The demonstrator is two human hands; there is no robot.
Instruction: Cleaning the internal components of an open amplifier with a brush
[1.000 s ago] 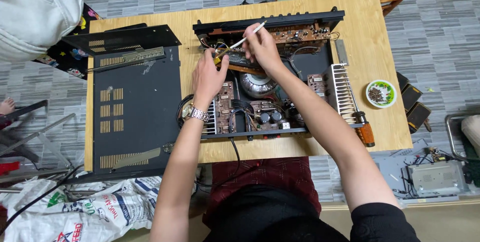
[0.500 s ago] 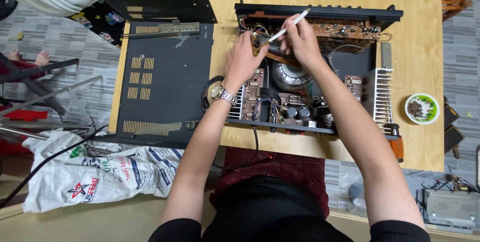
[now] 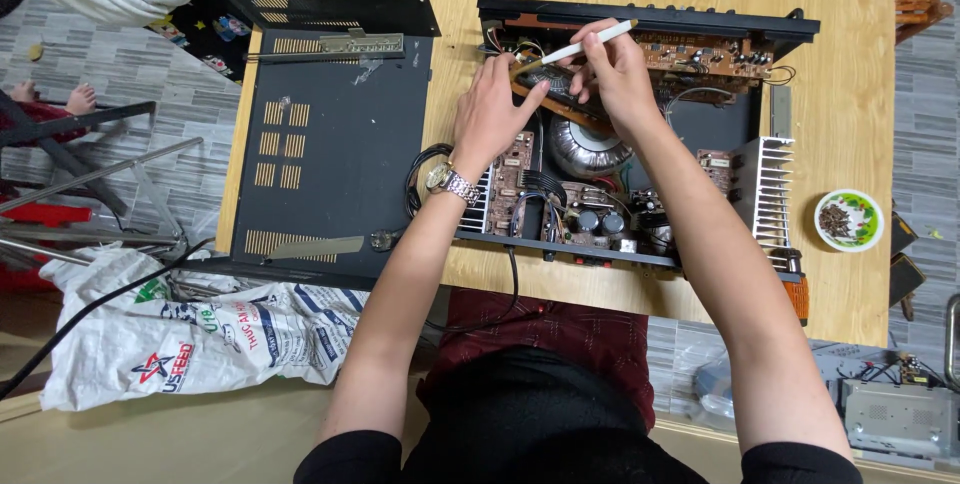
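Observation:
An opened black amplifier chassis (image 3: 700, 129) lies on a wooden table (image 3: 860, 94), with circuit boards, a round transformer (image 3: 585, 149) and a finned heatsink (image 3: 765, 189) inside. My right hand (image 3: 610, 74) holds a small white-handled brush (image 3: 580, 47) tilted over the back left circuit board. My left hand (image 3: 490, 114), with a metal wristwatch, rests on the chassis and pinches a brown board strip (image 3: 560, 109) beside the brush tip.
The removed black metal cover (image 3: 330, 144) lies left of the chassis. A small green-rimmed dish (image 3: 848, 220) with dark bits sits at the table's right edge. An orange-handled screwdriver (image 3: 795, 294) lies near the front right. A printed plastic sack (image 3: 200, 334) is on the floor.
The view has shifted; both hands stay over the back left of the chassis. The brush handle has tilted slightly, still over the same board.

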